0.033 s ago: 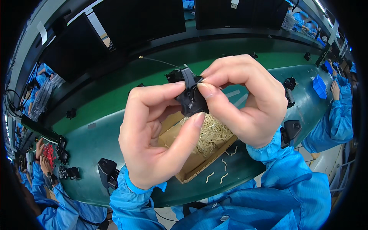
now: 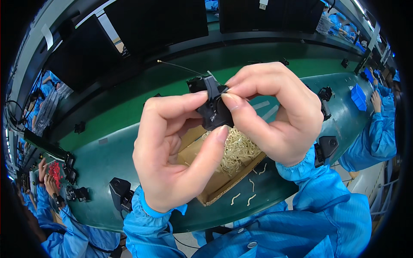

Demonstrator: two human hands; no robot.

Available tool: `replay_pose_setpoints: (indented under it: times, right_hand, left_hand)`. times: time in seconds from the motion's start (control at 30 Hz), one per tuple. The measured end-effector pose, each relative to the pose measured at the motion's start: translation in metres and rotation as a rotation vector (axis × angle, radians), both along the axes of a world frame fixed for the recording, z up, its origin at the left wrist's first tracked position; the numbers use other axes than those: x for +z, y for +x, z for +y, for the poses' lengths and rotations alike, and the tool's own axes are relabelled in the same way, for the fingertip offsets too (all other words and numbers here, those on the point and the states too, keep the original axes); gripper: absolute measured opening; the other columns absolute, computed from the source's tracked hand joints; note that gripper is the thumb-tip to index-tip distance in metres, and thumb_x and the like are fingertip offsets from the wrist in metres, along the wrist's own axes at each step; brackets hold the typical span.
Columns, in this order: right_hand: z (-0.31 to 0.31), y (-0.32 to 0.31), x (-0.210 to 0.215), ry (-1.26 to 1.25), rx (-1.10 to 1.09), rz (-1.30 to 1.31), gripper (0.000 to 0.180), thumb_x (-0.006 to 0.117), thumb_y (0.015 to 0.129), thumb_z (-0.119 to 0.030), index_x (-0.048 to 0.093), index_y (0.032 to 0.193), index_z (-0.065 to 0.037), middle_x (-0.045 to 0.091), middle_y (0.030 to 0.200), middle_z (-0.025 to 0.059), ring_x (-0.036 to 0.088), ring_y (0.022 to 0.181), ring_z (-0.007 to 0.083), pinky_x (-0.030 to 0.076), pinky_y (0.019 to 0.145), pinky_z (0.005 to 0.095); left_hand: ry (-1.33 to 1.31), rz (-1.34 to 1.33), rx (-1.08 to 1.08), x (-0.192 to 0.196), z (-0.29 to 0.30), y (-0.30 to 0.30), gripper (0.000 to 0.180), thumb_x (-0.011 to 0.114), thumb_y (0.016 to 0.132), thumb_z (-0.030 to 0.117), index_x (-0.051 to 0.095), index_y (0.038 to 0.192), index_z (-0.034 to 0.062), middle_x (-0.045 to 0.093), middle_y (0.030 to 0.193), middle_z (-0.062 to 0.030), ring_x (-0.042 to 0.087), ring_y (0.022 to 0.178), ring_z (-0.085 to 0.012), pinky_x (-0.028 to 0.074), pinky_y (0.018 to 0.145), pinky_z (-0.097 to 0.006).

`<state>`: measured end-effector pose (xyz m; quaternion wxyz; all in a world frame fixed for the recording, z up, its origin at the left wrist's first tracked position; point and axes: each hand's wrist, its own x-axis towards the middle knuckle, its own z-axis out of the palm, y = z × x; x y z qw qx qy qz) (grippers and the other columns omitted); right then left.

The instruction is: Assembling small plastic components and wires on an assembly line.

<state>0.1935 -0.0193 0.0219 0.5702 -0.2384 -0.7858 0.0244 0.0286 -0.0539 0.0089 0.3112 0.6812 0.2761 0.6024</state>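
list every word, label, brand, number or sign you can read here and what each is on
None can be read.
Small pale marks on the black moulded plastic part in the left hand and right hand: too small and blurred.
Tiny pale mark on the lower edge of the wide black flat screen: too small.

The left hand (image 2: 155,159) is pinching between a straightened index finger and a raised thumb; the right hand (image 2: 297,116) is pinching with thumb and bent index finger, wrist leaning inward.
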Motion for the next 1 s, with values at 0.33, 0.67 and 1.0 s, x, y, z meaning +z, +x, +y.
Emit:
replay_pose_setpoints:
  times: [0.33,0.67,1.0]
  right_hand:
    - [0.007,-0.005,-0.007,-0.588,0.318,0.145,0.039,0.064,0.079,-0.006,0.044,0.112,-0.002,0.054,0.108,0.0114,0.056,0.093,0.0159,0.048,0.078,0.0268]
    - [0.003,-0.010,-0.011,-0.627,0.536,0.203,0.069,0.080,0.070,-0.019,0.035,0.120,-0.005,0.037,0.128,0.0136,0.051,0.105,0.0204,0.048,0.086,0.0316]
    - [0.004,-0.013,-0.012,-0.502,0.434,0.118,0.072,0.084,0.064,-0.019,0.037,0.116,-0.005,0.039,0.129,0.0170,0.055,0.105,0.0209,0.050,0.086,0.0329]
  left_hand:
    - [-0.045,-0.096,-0.005,0.001,0.001,-0.005,0.040,0.056,0.077,-0.003,0.042,0.115,-0.0028,0.055,0.109,-0.0158,0.055,0.098,-0.0163,0.042,0.088,-0.027]
    - [-0.253,-0.319,-0.102,0.007,-0.007,-0.001,0.039,0.047,0.085,0.012,0.042,0.119,-0.0056,0.053,0.110,-0.0137,0.054,0.102,-0.0191,0.042,0.091,-0.031]
    - [-0.403,-0.459,-0.264,0.007,-0.009,0.000,0.023,0.049,0.083,0.008,0.042,0.104,0.0030,0.050,0.106,-0.0107,0.049,0.105,-0.0187,0.039,0.093,-0.034]
